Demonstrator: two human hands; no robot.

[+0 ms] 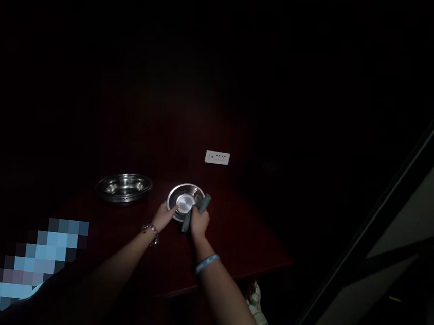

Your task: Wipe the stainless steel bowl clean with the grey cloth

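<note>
On the dark red table (240, 237), a wide metal basin (124, 189) sits at left; a smaller metal bowl (186, 203) is at centre, well apart from it, contact with the tabletop not determinable. Left hand (165, 216) pinches the bowl's near-left rim, thumb inside; right hand (200, 222) is closed on a grey cloth (186, 224) laid across the bowl's right side. Smaller items: white socket panel (217, 157) at far centre, blue wristband (207, 263) on the right wrist.
</note>
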